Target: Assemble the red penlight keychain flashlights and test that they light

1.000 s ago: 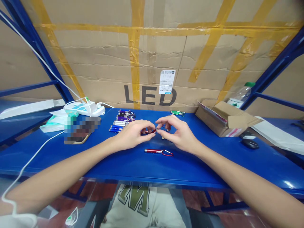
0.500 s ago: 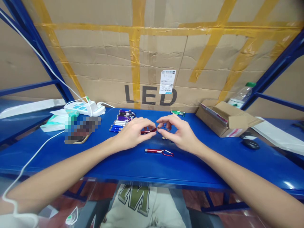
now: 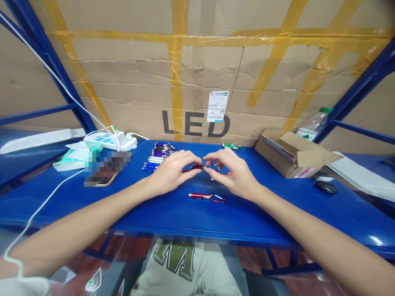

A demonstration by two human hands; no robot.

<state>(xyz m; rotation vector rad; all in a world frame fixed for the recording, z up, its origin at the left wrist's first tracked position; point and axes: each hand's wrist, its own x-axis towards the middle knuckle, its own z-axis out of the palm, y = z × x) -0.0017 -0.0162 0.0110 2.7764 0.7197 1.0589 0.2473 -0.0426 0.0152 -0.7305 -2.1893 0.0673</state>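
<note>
My left hand [image 3: 171, 172] pinches a small red keychain flashlight [image 3: 191, 168] just above the blue table [image 3: 197, 213]. Facing it, my right hand [image 3: 231, 172] has its fingers curled and pinched at the flashlight's right end, on a small part I cannot make out. A tiny round piece [image 3: 212, 179] lies on the table under my right fingers. Another red flashlight with a red clip [image 3: 206, 197] lies on the table just in front of both hands.
A heap of blue, purple and silver flashlights [image 3: 159, 157] lies behind my left hand, and a green one [image 3: 231, 146] by the cardboard wall. An open cardboard box [image 3: 293, 158], a bottle [image 3: 313, 122] and a mouse [image 3: 325, 187] stand right; a power strip [image 3: 109, 141] left.
My fingertips have drawn slightly closer together at the flashlight's right end. Otherwise nothing has moved.
</note>
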